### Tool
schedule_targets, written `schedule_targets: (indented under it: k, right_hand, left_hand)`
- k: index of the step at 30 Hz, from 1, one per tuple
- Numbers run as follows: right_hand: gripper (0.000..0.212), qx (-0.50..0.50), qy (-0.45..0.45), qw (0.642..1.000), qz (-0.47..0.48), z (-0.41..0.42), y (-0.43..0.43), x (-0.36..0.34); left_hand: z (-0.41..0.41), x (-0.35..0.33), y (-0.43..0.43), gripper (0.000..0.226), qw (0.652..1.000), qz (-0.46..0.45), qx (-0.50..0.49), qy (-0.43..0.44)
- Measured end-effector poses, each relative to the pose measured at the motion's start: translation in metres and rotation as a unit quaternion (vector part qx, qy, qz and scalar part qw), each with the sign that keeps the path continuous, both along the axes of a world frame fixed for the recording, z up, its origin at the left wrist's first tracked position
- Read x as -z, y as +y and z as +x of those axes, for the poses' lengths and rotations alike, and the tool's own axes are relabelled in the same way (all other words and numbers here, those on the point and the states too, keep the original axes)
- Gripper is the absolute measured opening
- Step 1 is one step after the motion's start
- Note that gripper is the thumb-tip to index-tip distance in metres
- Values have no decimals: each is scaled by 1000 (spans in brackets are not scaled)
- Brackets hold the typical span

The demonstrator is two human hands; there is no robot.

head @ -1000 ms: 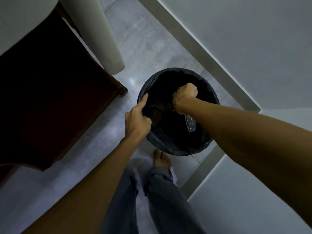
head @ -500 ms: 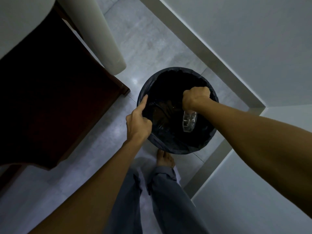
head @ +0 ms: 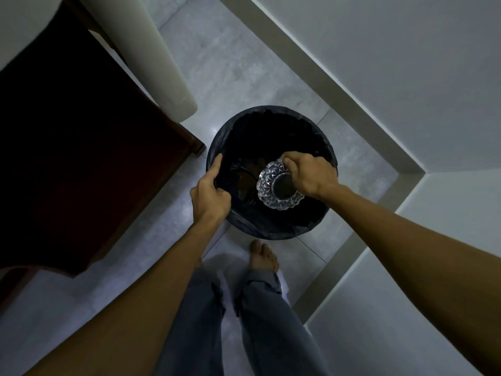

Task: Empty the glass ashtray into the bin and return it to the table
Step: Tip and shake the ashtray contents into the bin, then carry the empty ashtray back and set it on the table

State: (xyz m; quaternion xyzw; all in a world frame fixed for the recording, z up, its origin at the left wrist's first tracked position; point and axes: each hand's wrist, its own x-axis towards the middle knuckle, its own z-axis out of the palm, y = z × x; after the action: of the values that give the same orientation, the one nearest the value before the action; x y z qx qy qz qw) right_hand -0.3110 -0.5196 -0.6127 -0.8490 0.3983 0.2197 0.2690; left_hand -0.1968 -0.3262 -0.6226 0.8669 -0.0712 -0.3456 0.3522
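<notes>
Ashtray (head: 279, 187): cut glass, held over the bin's (head: 320, 137) mouth, right hand (head: 311, 175) closed on its rim at two o'clock. Left hand (head: 210, 194): gripping the black liner (head: 271, 232) at nine o'clock. Bare foot (head: 263, 255) near; dark wooden furniture (head: 81, 158) beyond.

Dim grey tiled floor (head: 230, 77), white walls (head: 406, 63), perhaps dark wooden furniture (head: 67, 158)

Faceted clear-glass ashtray (head: 279, 185), crinkled black-plastic bin liner (head: 271, 229)

The right hand (head: 311, 173) covers part of the ashtray (head: 278, 185) rim. The bin (head: 271, 123) bottom is too dark to read. The table (head: 67, 147) runs off the left edge.
</notes>
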Motion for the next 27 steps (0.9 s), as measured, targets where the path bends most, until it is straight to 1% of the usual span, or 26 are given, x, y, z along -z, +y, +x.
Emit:
schedule_targets:
  k: [6, 12, 16, 20, 24, 27]
  right_hand:
    - [33, 66, -108, 991, -33, -6, 14, 6]
    - [35, 116, -138, 983, -41, -8, 25, 12]
    - [33, 118, -168, 978, -36, -5, 27, 12]
    - [33, 135, -190, 972, -31, -4, 30, 6]
    - [33, 156, -222, 962, -26, -5, 37, -13]
    - [32, 193, -241, 951, -12, -8, 46, -36]
  left_hand:
    - [2, 5, 2, 80, 1000, -2, -2, 5]
    - [9, 9, 5, 85, 1000, -9, 7, 3]
    - [10, 12, 7, 86, 1000, -5, 11, -6]
    - [8, 7, 12, 88, 1000, -2, 15, 5]
    - [3, -11, 10, 80, 1000, 18, -4, 10]
    - [-6, -43, 4, 69, 999, 22, -7, -47]
